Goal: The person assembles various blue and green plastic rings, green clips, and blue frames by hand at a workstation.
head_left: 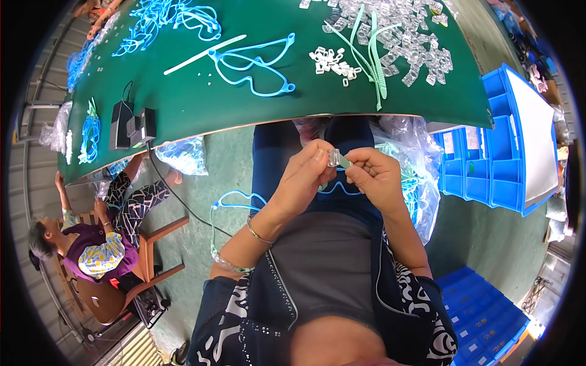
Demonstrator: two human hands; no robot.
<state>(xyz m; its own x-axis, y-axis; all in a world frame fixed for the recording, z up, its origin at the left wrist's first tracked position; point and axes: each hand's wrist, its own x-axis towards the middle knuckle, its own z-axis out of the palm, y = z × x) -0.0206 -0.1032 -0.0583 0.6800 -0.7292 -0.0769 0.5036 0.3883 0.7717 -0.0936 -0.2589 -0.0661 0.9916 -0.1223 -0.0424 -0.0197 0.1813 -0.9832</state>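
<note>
Above my lap, just off the table's edge, my left hand pinches a small clear plastic buckle. My right hand is closed on the end of a pale green strap, which meets the buckle between the two hands. Part of a blue goggle frame shows below my hands. Another blue frame part sticks out left of my left wrist, with a pale green strap hanging from it toward my forearm. How far the strap passes through the buckle is hidden by my fingers.
On the green table lie blue goggle frames, white loops, green straps and heaped clear buckles. A black device stands left. Blue bins and a plastic bag are right; another person sits left.
</note>
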